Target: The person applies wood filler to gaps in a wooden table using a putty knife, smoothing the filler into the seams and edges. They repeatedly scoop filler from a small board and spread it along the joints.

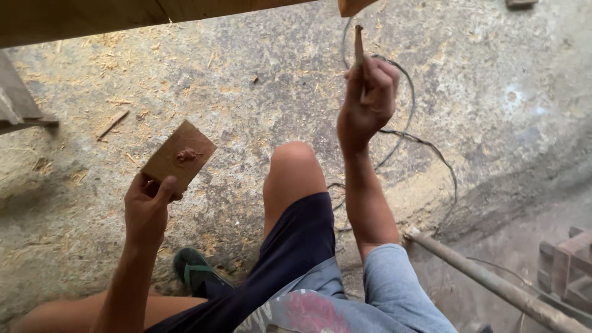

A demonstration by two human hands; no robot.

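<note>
Head view: we look down past our knees at a rough concrete floor (pixel 259 74) strewn with sawdust and wood chips. Our left hand (pixel 147 206) is raised over the floor, fingers and thumb closed on the lower corner of a small brown board (pixel 176 155). We hold the board tilted, its flat face up toward us, and a small lump of reddish-brown paste (pixel 187 155) sits near the middle of that face. Our right hand (pixel 368 102) is lifted higher and further right, well apart from the board. It is closed around a thin brown stick (pixel 359 44), which stands nearly upright and pokes out above the fingers toward a wooden beam (pixel 80 18) crossing the top of the frame. A second bit of wood (pixel 353 6) juts down at the top edge just beside the stick's tip; we cannot tell whether they touch.

Our bare knee (pixel 293 169) rises between the two arms, with dark shorts (pixel 290 253) below it and a light blue sleeve (pixel 394 277) on the right arm. A green sandal (pixel 194 271) rests on the floor by the left forearm. A thin dark cable (pixel 425 145) loops across the floor behind the right hand. A rusty metal pipe (pixel 493 283) lies slanted at the lower right, near a reddish block (pixel 567 265) at the edge.
</note>
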